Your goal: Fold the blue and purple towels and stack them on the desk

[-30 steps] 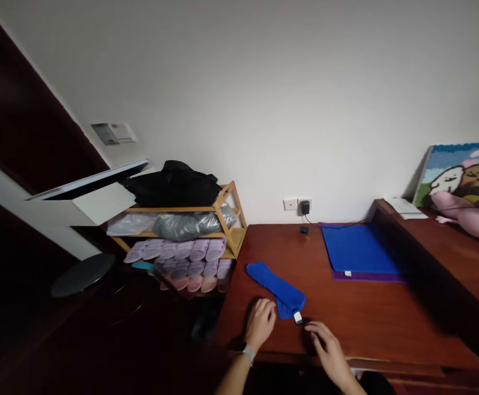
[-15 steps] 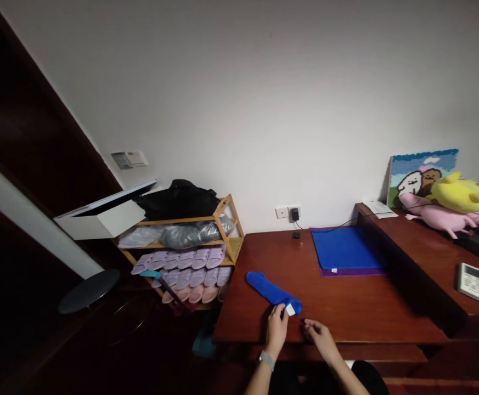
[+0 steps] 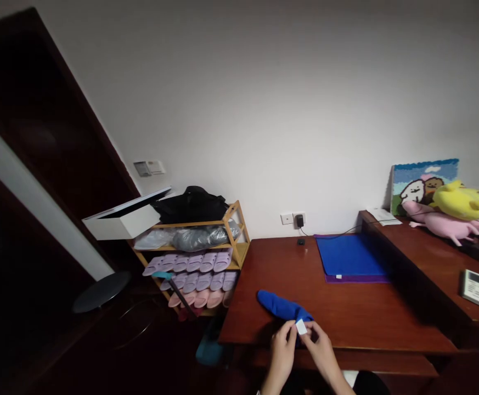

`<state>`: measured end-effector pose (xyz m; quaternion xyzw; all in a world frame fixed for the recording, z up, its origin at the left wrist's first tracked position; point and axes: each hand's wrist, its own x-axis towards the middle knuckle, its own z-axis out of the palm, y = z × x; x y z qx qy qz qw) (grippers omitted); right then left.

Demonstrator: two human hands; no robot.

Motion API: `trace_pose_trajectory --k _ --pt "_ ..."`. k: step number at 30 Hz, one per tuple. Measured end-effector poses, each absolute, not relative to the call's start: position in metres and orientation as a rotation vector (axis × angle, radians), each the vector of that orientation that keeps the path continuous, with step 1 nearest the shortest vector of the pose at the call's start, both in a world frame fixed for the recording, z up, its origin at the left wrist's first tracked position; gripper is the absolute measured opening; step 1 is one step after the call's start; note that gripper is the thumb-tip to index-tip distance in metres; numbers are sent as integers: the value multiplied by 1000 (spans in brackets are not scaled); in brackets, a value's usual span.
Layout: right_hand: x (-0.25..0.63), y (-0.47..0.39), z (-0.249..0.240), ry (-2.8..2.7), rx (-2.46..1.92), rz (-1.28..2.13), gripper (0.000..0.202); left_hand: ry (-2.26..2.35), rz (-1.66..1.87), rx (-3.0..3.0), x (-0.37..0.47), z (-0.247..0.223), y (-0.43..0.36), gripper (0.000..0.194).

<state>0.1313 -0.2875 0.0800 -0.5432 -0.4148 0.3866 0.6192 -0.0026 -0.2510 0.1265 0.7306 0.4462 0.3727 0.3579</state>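
Observation:
A rolled blue cloth [image 3: 280, 306] lies slantwise near the front edge of the reddish-brown desk [image 3: 280, 269]. Its near right end carries a small white tag [image 3: 300, 327]. My left hand [image 3: 283, 345] pinches the cloth's end at the left side of the tag. On the other side, my right hand [image 3: 318, 343] has thumb and finger closed at the tag's right edge and the cloth there. Part of the cloth's end is hidden behind my fingers.
A flat blue cloth [image 3: 350, 255] lies over a purple cloth [image 3: 358, 279] at the desk's back right. Left of the desk stands a wooden rack [image 3: 239, 241] of slippers. A calculator-like device [image 3: 476, 288] and plush toys [image 3: 440, 222] occupy the raised right-hand surface.
My right hand has moved in from beside the cloth and closed at the tag. The cloth's tagged end is drawn closer to me, and the camera view has shifted slightly.

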Motion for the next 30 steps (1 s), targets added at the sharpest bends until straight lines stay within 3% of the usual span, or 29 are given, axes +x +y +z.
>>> trace_pose_trajectory --k 10,15,21,24,30 --pt "143 -316 128 -1159 -1368 689 44 1059 1105 1934 9 146 -269 33" --pt "144 -321 128 -1152 -1390 723 42 1031 1100 1881 11 149 -275 39" --pt "145 -324 130 -1122 -1368 769 54 1101 1036 1849 9 148 -285 52" --pt "144 -324 134 -1181 -1280 839 44 1095 1006 1826 7 147 -286 53" --pt "139 -319 136 -1043 -1197 943 51 1108 1084 1821 4 151 -286 50"
